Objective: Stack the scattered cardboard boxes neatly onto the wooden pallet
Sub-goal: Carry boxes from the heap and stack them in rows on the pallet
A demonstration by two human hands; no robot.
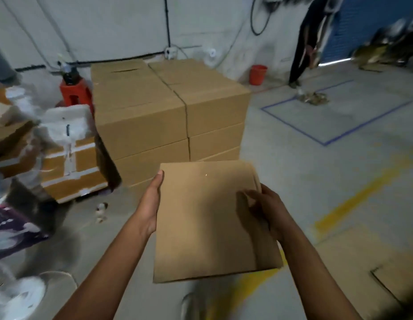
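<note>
Box: flat brown cardboard box (210,222), held before the stacked brown cardboard boxes (168,112).
Fingers: left hand (150,204) and right hand (268,211) grip its side edges.
Risk: shallow hold; it could slip or land crooked.

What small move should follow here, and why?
Probably step forward and lift the held cardboard box toward the top of the box stack: both the left hand and right hand hold its sides, and the stack stands just ahead.
</note>
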